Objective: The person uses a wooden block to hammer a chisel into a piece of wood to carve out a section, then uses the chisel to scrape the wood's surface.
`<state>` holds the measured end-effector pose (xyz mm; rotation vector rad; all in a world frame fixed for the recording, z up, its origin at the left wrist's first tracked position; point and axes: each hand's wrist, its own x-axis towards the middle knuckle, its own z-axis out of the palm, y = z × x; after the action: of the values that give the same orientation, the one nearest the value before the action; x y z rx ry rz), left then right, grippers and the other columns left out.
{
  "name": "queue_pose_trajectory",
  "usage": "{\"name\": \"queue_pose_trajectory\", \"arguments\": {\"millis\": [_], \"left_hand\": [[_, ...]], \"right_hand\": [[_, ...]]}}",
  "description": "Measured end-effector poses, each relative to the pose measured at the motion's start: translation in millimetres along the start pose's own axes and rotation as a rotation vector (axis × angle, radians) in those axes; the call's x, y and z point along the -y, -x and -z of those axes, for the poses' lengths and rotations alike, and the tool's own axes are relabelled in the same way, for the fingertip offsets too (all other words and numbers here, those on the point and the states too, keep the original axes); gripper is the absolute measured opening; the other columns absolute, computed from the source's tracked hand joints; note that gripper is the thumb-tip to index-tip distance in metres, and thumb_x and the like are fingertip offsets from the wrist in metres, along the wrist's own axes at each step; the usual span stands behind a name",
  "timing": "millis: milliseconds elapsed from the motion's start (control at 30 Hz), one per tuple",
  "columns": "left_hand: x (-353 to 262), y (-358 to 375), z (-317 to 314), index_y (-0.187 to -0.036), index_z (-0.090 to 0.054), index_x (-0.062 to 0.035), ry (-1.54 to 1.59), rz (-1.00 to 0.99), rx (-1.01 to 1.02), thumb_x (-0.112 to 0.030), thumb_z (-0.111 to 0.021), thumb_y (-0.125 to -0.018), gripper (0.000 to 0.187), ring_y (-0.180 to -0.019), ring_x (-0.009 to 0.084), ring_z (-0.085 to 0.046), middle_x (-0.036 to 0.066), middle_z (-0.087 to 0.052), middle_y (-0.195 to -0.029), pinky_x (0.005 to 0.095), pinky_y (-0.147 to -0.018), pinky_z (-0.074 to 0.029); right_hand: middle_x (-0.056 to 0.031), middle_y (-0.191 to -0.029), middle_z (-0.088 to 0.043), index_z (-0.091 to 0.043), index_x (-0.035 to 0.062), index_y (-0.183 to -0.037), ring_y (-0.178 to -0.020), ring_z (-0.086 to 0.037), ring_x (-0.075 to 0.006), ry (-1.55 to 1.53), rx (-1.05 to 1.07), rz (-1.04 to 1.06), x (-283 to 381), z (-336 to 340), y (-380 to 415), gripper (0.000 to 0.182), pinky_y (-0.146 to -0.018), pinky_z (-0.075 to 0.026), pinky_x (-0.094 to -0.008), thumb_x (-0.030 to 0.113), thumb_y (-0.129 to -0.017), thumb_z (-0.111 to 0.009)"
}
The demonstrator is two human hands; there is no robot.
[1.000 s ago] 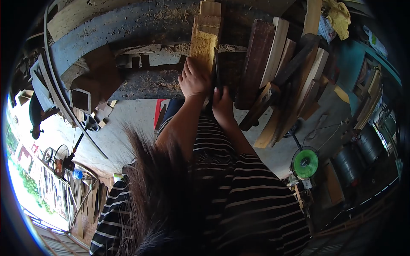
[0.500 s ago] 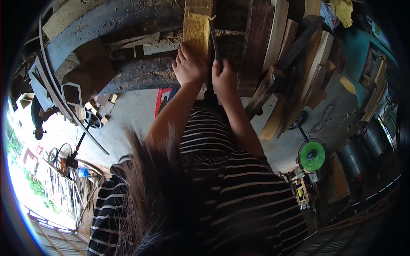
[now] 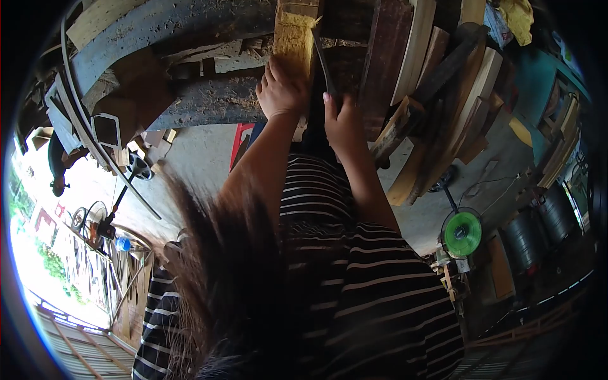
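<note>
A wooden block (image 3: 294, 41) with a pale, rough, hollowed face lies across the dark beams at the top centre. My left hand (image 3: 279, 90) presses on its near end, fingers together against the wood. To the right, my right hand (image 3: 342, 120) is closed round the handle of a thin, dark, curved tool (image 3: 323, 60). The tool's tip is at the block's right edge, near a small curl of wood. Its handle is mostly hidden by my fingers.
Dark beams (image 3: 221, 101) strewn with shavings run across the top left. Wooden planks (image 3: 415, 50) lean at the right. A green fan (image 3: 462, 233) stands at the lower right. A curved metal strip (image 3: 82, 123) is at the left.
My right hand has shifted right and slightly down, and the tool is more slanted. My left hand remains on the block.
</note>
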<state>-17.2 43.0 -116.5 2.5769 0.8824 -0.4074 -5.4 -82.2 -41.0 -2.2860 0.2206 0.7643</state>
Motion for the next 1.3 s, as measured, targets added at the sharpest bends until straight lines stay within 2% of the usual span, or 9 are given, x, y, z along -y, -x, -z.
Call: {"name": "queue_pose_trajectory", "arguments": {"millis": [133, 200, 400, 533, 600, 833, 900, 1233, 1300], "left_hand": [[0, 1, -2, -0.139, -0.028, 0.0011, 0.006, -0.008, -0.025, -0.036, -0.049, -0.078, 0.075, -0.121, 0.0333, -0.047, 0.021, -0.046, -0.133, 0.0443, -0.1, -0.035], [0, 0, -1, -0.139, -0.029, 0.0008, 0.01, 0.002, -0.02, -0.036, -0.048, -0.078, 0.074, -0.12, 0.0331, -0.048, 0.021, -0.047, -0.132, 0.0442, -0.1, -0.035], [2, 0, -6, -0.138, -0.031, -0.0025, -0.021, -0.009, -0.068, -0.04, -0.052, -0.076, 0.075, -0.117, 0.0336, -0.049, 0.018, -0.048, -0.13, 0.0439, -0.098, -0.038], [4, 1, -8, -0.138, -0.031, -0.0024, -0.019, -0.023, -0.091, -0.04, -0.051, -0.077, 0.075, -0.116, 0.034, -0.05, 0.018, -0.049, -0.129, 0.0443, -0.097, -0.038], [3, 1, -7, -0.138, -0.031, -0.0023, -0.014, -0.024, -0.093, -0.04, -0.051, -0.078, 0.074, -0.116, 0.0343, -0.05, 0.019, -0.049, -0.129, 0.0445, -0.097, -0.038], [1, 1, -2, -0.139, -0.029, 0.0013, 0.016, -0.009, -0.042, -0.035, -0.047, -0.077, 0.074, -0.12, 0.0332, -0.048, 0.022, -0.047, -0.131, 0.0443, -0.1, -0.035], [3, 1, -6, -0.137, -0.031, -0.0016, -0.021, -0.018, -0.068, -0.04, -0.051, -0.078, 0.074, -0.117, 0.0347, -0.049, 0.02, -0.048, -0.13, 0.0451, -0.097, -0.037], [0, 1, -1, -0.14, -0.027, 0.0009, -0.001, -0.005, -0.016, -0.037, -0.049, -0.077, 0.077, -0.121, 0.0324, -0.047, 0.021, -0.046, -0.133, 0.044, -0.1, -0.034], [0, 1, -1, -0.14, -0.027, 0.001, -0.005, -0.004, -0.018, -0.037, -0.049, -0.077, 0.077, -0.121, 0.0326, -0.047, 0.021, -0.046, -0.133, 0.0441, -0.1, -0.034]], "right_hand": [[-0.0314, -0.087, -0.061, -0.049, -0.0031, -0.103, -0.087, -0.059, -0.0473, 0.006, 0.165, -0.121, -6, 6, 17, 0.041, -0.073, -0.048, -0.051, 0.037, -0.093, -0.05], [-0.0192, -0.073, -0.061, -0.049, -0.0014, -0.107, -0.058, -0.064, -0.0259, -0.045, 0.214, -0.039, -29, -4, 24, 0.038, -0.057, -0.05, -0.038, 0.034, -0.094, -0.05], [-0.0045, -0.064, -0.051, -0.04, 0.0008, -0.117, -0.046, -0.05, -0.0102, -0.293, 0.106, 0.005, -55, -19, 36, 0.041, -0.039, -0.043, -0.0235, 0.035, -0.096, -0.049], [-0.0028, -0.062, -0.049, -0.038, 0.0014, -0.117, -0.044, -0.049, -0.0097, -0.389, 0.15, 0.042, -53, -19, 34, 0.039, -0.037, -0.041, -0.0241, 0.033, -0.096, -0.048], [-0.0024, -0.061, -0.048, -0.038, 0.0021, -0.115, -0.044, -0.048, -0.009, -0.505, 0.27, -0.193, -41, -9, 36, 0.037, -0.036, -0.04, -0.0237, 0.033, -0.096, -0.048], [-0.002, -0.061, -0.047, -0.039, 0.0032, -0.109, -0.04, -0.046, -0.009, -0.564, 0.217, -0.227, -39, -15, 37, 0.031, -0.036, -0.039, -0.0237, 0.031, -0.097, -0.046], [-0.0102, -0.06, -0.054, -0.032, 0.0, -0.124, -0.044, -0.056, -0.0182, -0.429, 0.274, -0.209, -43, -11, 35, 0.049, -0.041, -0.045, -0.031, 0.038, -0.096, -0.044], [-0.0101, -0.057, -0.053, -0.034, 0.0027, -0.12, -0.042, -0.055, -0.0203, -0.464, 0.273, -0.182, -38, -16, 44, 0.041, -0.041, -0.044, -0.0326, 0.035, -0.096, -0.046], [-0.0034, -0.061, -0.05, -0.038, 0.0013, -0.116, -0.044, -0.049, -0.0101, -0.479, 0.246, -0.224, -32, -16, 46, 0.035, -0.038, -0.042, -0.025, 0.03, -0.097, -0.045]]}}
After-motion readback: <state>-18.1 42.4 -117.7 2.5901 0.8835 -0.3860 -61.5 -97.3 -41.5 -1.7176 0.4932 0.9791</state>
